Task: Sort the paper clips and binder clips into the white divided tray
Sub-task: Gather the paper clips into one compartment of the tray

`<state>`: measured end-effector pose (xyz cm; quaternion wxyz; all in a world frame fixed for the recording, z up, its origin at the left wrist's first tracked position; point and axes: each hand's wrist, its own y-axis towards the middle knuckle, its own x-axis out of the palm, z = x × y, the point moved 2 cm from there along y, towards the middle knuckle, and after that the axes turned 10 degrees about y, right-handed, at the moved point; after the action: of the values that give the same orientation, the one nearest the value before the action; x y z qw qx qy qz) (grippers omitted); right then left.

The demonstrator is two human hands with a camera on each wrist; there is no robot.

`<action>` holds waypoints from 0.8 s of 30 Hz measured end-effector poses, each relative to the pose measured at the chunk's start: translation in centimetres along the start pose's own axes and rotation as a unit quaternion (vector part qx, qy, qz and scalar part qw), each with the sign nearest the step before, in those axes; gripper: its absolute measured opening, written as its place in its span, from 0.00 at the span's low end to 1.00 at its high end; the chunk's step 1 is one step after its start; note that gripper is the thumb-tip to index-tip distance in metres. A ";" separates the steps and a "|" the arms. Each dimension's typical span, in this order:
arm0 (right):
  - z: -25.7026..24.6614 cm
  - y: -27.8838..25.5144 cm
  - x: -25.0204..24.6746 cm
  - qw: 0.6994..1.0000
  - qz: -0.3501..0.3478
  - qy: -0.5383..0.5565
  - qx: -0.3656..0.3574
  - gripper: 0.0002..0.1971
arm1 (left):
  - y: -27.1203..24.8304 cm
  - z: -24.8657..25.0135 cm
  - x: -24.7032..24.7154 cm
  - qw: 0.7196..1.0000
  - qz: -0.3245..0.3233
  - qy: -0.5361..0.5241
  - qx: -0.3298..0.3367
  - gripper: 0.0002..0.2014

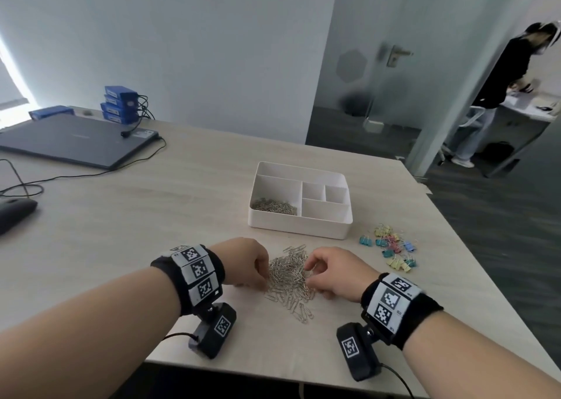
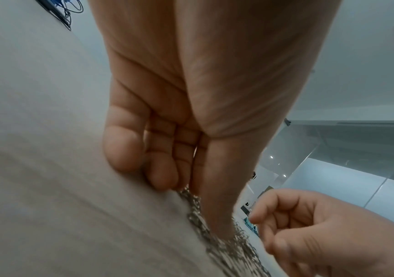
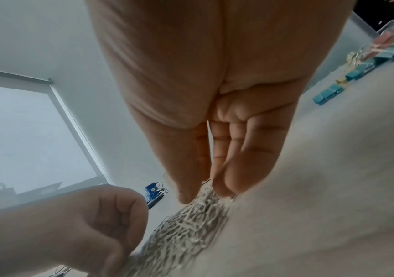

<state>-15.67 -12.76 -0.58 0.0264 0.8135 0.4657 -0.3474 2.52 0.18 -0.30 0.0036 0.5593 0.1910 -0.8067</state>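
A pile of silver paper clips point(image 1: 290, 277) lies on the table near its front edge. My left hand point(image 1: 252, 265) digs its curled fingers into the pile's left side. In the left wrist view, thumb and fingers point(image 2: 163, 176) close together on clips point(image 2: 227, 249). My right hand point(image 1: 328, 272) curls at the pile's right side and pinches clips point(image 3: 191, 224) between thumb and fingers point(image 3: 229, 180). Behind the pile stands the white divided tray point(image 1: 299, 227), with paper clips point(image 1: 274, 206) in its large left compartment. Coloured binder clips point(image 1: 391, 248) lie loose to the right of the tray.
A closed laptop point(image 1: 76, 140), stacked blue boxes point(image 1: 120, 104), cables and a dark mouse point(image 1: 15, 213) sit at the far left. The table's right edge runs close past the binder clips. A person point(image 1: 498, 95) stands beyond the glass door at the right.
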 end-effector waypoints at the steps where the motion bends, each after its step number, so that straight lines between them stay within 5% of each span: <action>1: 0.1 -0.2 -0.5 1.000 0.008 0.000 -0.004 0.13 | -0.1 -0.1 -0.1 1.000 0.012 0.011 -0.005 0.14; 8: 0.4 -1.3 -1.3 0.984 -0.044 -0.156 0.068 0.57 | 0.7 -0.6 0.3 0.989 -0.048 0.137 -0.034 0.64; 13: -0.5 -0.1 0.0 0.984 -0.053 -0.167 0.027 0.54 | 2.0 2.0 0.1 0.989 -0.040 0.142 -0.018 0.53; 24: -0.8 2.1 0.9 0.997 -0.003 -0.080 0.011 0.14 | 3.6 3.0 -0.2 0.997 0.041 0.061 -0.004 0.21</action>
<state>-13.31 -12.99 -1.07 0.0532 0.7821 0.4604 -0.4166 0.69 -4.10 -0.32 0.0273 0.6149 0.1704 -0.7695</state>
